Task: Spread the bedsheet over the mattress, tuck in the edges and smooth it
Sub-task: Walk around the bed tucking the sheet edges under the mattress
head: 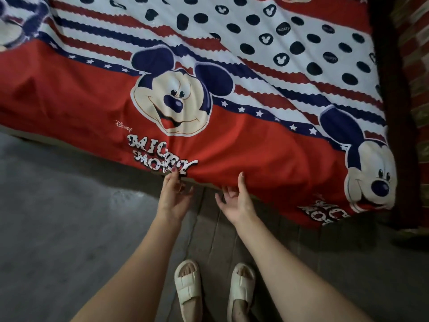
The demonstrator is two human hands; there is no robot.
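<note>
floor (58, 228) – grey, dim | brick wall (415, 54) – right edge | dark bedpost (392, 112) beside it

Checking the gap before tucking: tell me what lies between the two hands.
Head view: between the left hand and right hand is bare floor, with the bedsheet edge just above.

Bare grey floor (58, 228) lies open to the left of both arms below the hanging edge of the bedsheet (232, 159), while on the right a dark bedpost (392, 135) and a brick wall (415, 54) close in the corner, and two slippered feet (213, 291) stand near the bed.
</note>
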